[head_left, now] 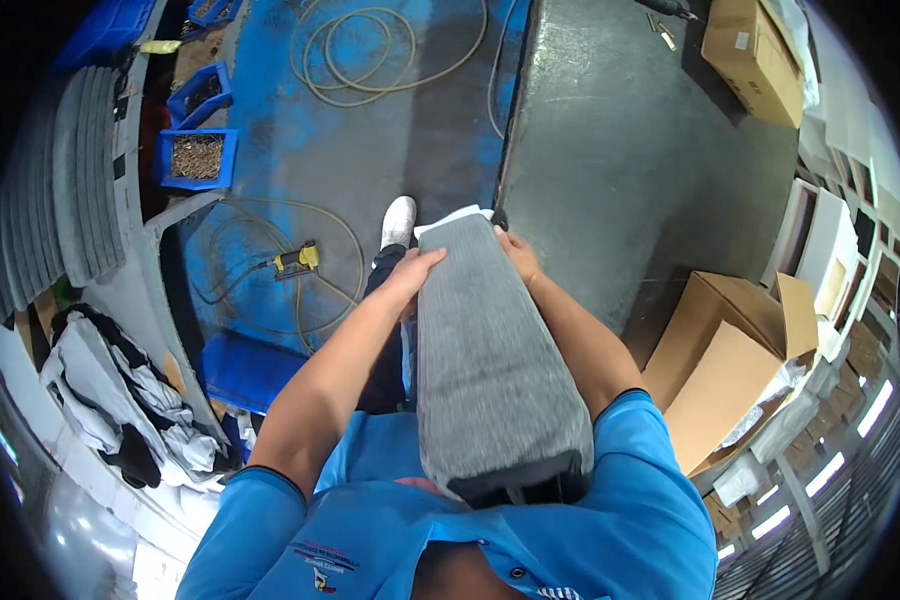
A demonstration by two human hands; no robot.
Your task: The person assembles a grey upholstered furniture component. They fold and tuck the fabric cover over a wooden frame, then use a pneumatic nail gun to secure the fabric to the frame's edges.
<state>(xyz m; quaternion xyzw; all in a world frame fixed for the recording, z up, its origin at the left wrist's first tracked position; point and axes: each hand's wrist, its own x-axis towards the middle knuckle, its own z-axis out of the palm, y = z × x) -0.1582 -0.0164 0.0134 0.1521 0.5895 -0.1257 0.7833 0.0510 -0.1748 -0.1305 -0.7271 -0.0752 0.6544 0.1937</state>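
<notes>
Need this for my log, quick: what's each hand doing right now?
Left hand: holding the grey cushion at its left side, fingers mostly hidden.
Right hand: holding the same cushion at its right side, near the far end.

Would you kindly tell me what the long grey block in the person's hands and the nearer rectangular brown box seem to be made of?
The long grey block: apparently matte woven fabric outside, from its fine streaky texture; its core is hidden.
The nearer brown box: probably dull cardboard, judging by its thin folded flaps.
</notes>
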